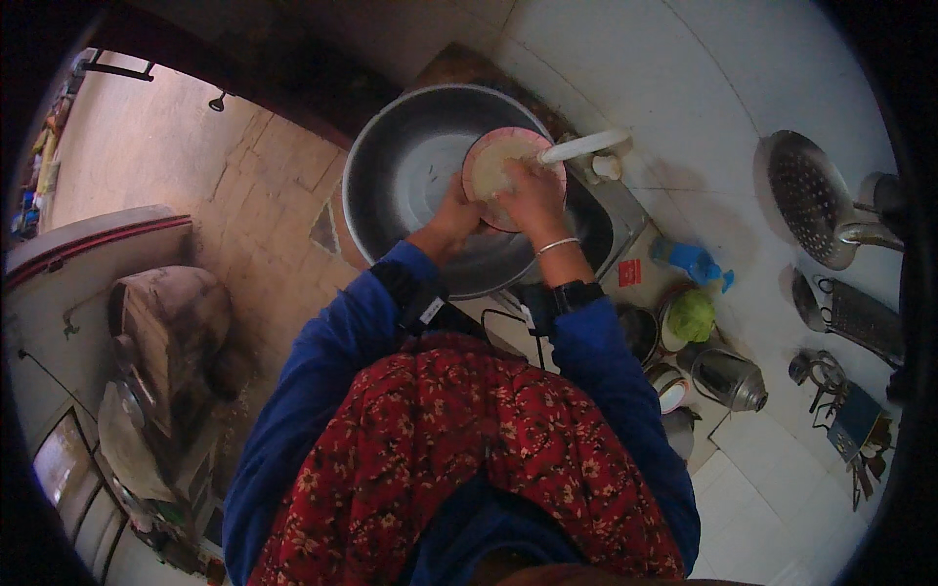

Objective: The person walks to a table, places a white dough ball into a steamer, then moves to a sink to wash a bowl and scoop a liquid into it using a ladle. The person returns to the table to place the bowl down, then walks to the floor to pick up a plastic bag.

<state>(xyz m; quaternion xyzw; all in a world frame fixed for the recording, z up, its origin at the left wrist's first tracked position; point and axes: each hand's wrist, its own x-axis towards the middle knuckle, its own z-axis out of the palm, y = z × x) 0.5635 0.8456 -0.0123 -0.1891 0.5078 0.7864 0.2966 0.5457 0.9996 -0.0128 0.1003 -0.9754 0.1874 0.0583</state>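
My left hand (456,218) grips the lower left edge of a round pink-rimmed bowl (476,157), which holds something pale. The fingers of my right hand (537,201) reach into the bowl; whether they grasp any of its contents cannot be told. Just above the right hand, the end of a white hose or spout (586,145) points at the bowl. Beneath both hands is a large, wide metal basin (396,168), with a few small dark bits on its bottom.
Right of the basin stand a blue pump bottle (692,262), a red packet (629,272), a green item in a bowl (691,315) and a metal vessel (729,379). A perforated skimmer (810,198) and a grater (865,319) hang on the tiled wall.
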